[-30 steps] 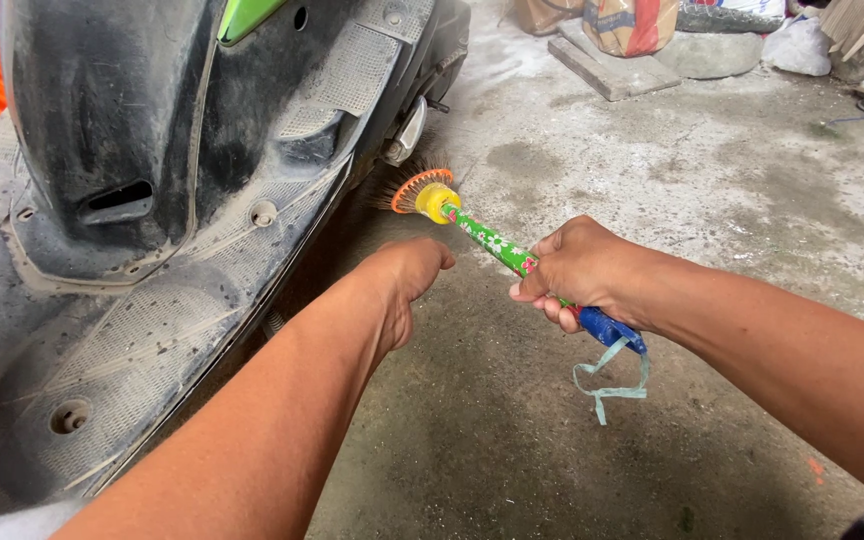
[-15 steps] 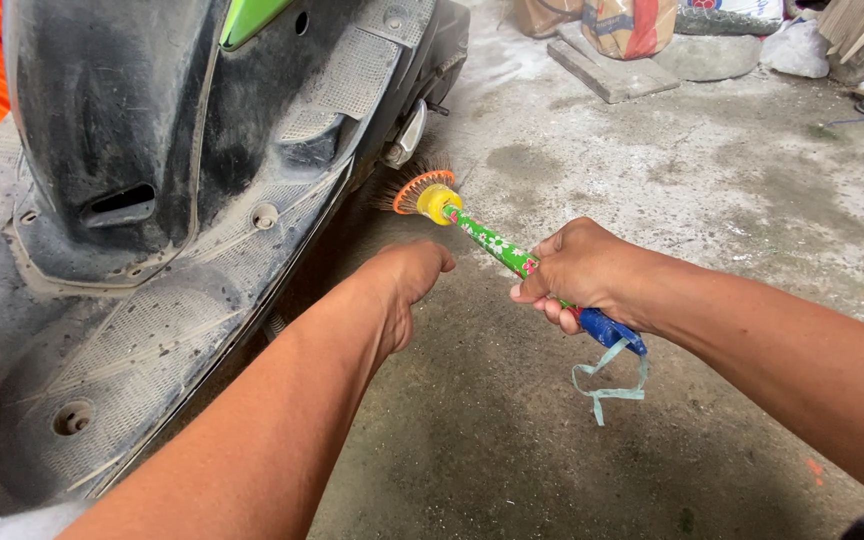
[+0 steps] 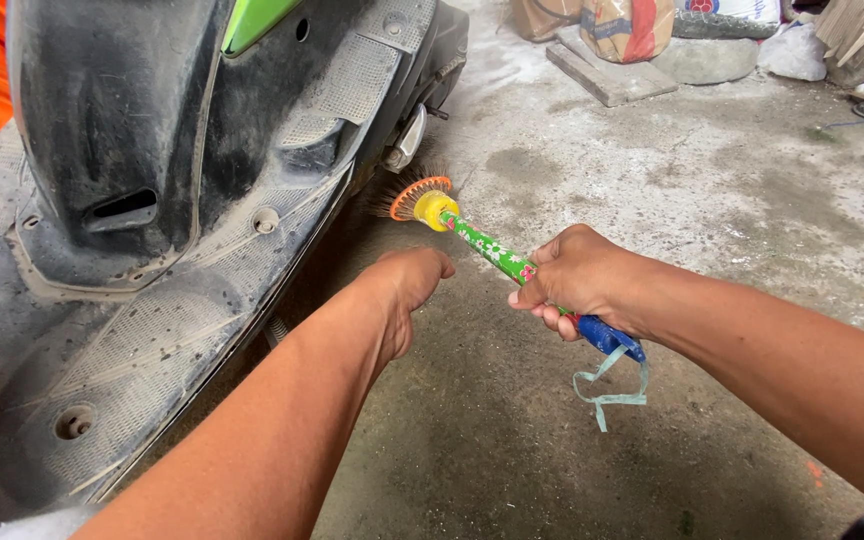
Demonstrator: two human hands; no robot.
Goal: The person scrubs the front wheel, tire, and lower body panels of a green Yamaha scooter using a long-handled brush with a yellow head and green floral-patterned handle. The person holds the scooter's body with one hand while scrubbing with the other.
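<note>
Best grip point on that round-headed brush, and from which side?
Grip the brush mid-handle on the green floral shaft, from above, as the right hand does now. The bristle head points at the scooter; the blue end carries a loose ribbon loop.

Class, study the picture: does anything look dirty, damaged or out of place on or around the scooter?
The scooter's footboard is coated in grey dust and grime. No breakage shows. The right hand grips a round brush by the scooter's edge; the left hand is beside it, holding nothing visible.
</note>
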